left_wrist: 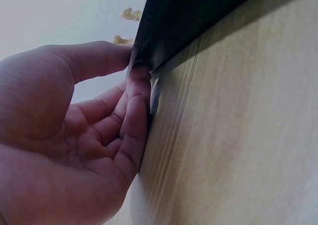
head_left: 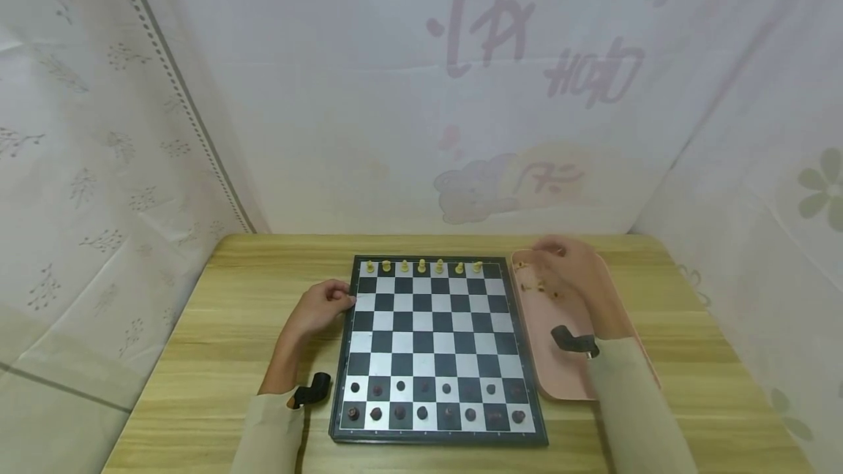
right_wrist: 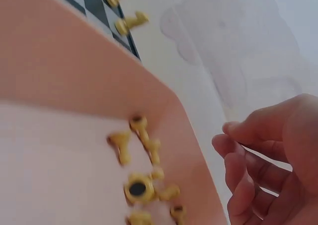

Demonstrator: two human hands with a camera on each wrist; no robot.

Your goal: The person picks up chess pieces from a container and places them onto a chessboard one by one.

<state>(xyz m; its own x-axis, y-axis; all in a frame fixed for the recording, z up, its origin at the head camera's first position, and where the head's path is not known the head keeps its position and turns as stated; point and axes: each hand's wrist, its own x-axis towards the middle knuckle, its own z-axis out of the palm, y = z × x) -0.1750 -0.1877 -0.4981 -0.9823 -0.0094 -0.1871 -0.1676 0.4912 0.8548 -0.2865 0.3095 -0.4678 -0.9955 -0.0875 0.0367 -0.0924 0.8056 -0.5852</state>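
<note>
A black-and-silver chessboard [head_left: 435, 328] lies in the middle of the wooden table. Yellow pieces [head_left: 421, 266] line its far row and dark pieces [head_left: 435, 401] fill the two near rows. My left hand [head_left: 323, 304] holds the board's left edge [left_wrist: 179, 21], with the thumb on top and the fingers [left_wrist: 135, 111] against the side. My right hand [head_left: 565, 269] hovers over the far end of a pink tray [head_left: 566, 379]. In the right wrist view that hand [right_wrist: 253, 150] has loosely curled fingers with nothing between them, just above several loose yellow pieces [right_wrist: 141, 185].
The table [head_left: 230, 328] is walled by white printed fabric at the back and on both sides. The tray's pink rim [right_wrist: 74, 81] lies close beside the board's right edge. Bare wood shows left of the board and along the front edge.
</note>
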